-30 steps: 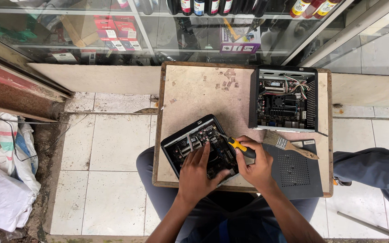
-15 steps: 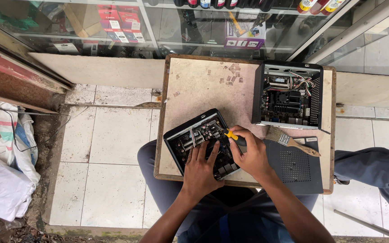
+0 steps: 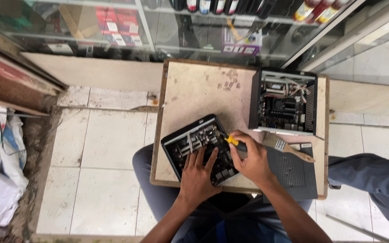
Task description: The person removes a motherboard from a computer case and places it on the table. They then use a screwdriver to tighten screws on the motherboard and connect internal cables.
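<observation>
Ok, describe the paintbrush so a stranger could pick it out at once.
Start at the small wooden table over the person's lap. At its right side stands an open computer case; just below it, on a dark perforated panel, lies the paintbrush. It is the only thing there with a tan wooden handle, bristles toward the right hand.

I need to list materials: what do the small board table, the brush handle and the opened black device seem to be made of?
Board table: probably laminated wood, with a brown edge and a worn, pale, matt top. Brush handle: likely bare wood, tan. Opened black device: casing looks like dark plastic or painted metal; I cannot tell which.
</observation>
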